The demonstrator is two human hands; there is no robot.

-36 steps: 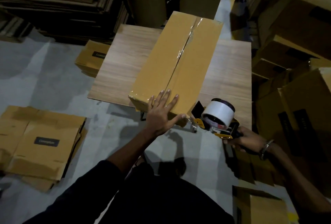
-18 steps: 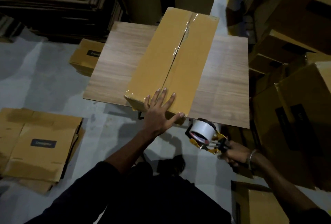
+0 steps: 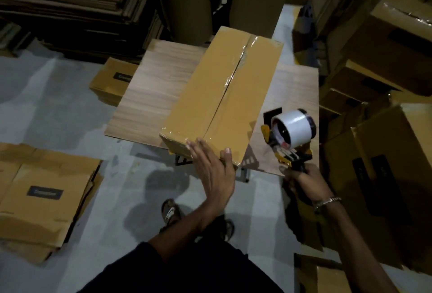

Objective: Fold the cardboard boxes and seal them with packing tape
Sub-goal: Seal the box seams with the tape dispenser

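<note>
A long brown cardboard box [image 3: 210, 96] lies on a small wooden table [image 3: 159, 86], its top seam covered by a strip of clear tape. My left hand [image 3: 214, 171] presses flat against the box's near end, fingers straight and the thumb on the top edge. My right hand [image 3: 304, 180] grips the handle of a yellow and black tape dispenser [image 3: 287, 138] with a white roll, held above the table's near right corner, just right of the box.
Flattened boxes [image 3: 39, 199] lie on the grey floor at the left, and another flat bundle [image 3: 114, 79] sits behind the table's left edge. Assembled boxes [image 3: 385, 152] crowd the right side. Stacks of flat cardboard [image 3: 77, 0] stand at the back left. My sandalled feet show below.
My right hand has lifted the tape dispenser from below the table edge up beside the box. My left hand slid from the box top to its near end.
</note>
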